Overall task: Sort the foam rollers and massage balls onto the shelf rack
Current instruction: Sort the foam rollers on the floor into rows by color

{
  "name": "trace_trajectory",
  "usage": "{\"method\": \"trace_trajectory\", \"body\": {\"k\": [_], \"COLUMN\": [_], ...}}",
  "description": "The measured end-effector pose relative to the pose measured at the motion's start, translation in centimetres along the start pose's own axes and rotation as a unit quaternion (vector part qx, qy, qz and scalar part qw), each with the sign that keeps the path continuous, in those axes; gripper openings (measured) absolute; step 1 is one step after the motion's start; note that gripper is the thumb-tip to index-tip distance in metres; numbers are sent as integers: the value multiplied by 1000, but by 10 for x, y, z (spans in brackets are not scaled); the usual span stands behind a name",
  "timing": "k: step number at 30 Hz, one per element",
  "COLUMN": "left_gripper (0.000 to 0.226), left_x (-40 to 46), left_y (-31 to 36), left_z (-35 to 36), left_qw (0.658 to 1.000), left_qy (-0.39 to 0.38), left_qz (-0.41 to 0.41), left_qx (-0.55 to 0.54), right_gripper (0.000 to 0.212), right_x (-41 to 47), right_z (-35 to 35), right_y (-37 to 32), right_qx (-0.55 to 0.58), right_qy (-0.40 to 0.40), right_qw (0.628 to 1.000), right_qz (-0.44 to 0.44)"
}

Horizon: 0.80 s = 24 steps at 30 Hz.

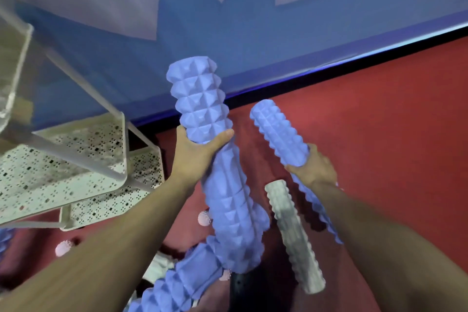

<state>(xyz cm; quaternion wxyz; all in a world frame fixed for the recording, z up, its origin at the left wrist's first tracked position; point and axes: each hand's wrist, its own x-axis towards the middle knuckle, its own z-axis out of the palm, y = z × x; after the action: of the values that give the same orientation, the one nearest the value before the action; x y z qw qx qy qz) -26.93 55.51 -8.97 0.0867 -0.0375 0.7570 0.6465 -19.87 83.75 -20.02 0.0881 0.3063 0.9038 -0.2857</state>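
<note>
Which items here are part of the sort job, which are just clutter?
Job:
- blue roller in left hand, left hand
- blue roller in right hand, right hand
- grey roller on floor
- blue roller on floor
- pink spiky balls
- white shelf rack

Clutter:
- red floor
- blue wall

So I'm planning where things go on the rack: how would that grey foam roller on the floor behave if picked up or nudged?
The grey foam roller is a cylinder lying on its side, so a sideways nudge would probably roll it. Its ridged surface likely grips well. The similar blue foam roller stays straight in the left hand, so it is probably stiff and light.
</note>
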Motion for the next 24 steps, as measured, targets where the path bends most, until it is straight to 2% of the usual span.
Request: {"method": "trace_trajectory", "body": {"k": [5, 9, 12, 14, 15, 17, 21, 23, 24], "left_gripper": [52, 34, 45, 57, 61, 66, 72, 74, 78], "left_x": [2, -1, -4, -8, -11, -18, -26, -26, -26], "left_y": [-25, -39, -51, -61, -65, -73, -83, -84, -85], "left_z": [-11, -25, -36, -42, -44, -48, -52, -50, -48], "left_qw": [997, 993, 979, 962, 953, 937, 924, 924, 925], "left_qy": [-21, -5, -4, -7, -9, -14, -13, -8, -4], "left_qz": [-74, -109, -193, -268, -302, -347, -379, -375, -371], "left_qx": [-16, -54, -66, -46, -38, -37, -58, -75, -80], "right_gripper": [74, 77, 77, 61, 51, 51, 58, 52, 47], "right_x": [35, 41, 43, 45, 44, 38, 36, 35, 30], "right_z": [28, 47, 61, 73, 79, 94, 103, 100, 96], "right_y": [-13, -33, -52, -66, -72, -72, -63, -66, -74], "right_qx": [-101, -173, -183, -216, -253, -285, -218, -115, -28], "right_qy": [-25, -4, -16, -40, -74, -138, -167, -135, -116], "right_qw": [994, 972, 954, 942, 933, 918, 932, 963, 975], "right_qz": [-42, -157, -238, -252, -244, -240, -237, -205, -185]}}
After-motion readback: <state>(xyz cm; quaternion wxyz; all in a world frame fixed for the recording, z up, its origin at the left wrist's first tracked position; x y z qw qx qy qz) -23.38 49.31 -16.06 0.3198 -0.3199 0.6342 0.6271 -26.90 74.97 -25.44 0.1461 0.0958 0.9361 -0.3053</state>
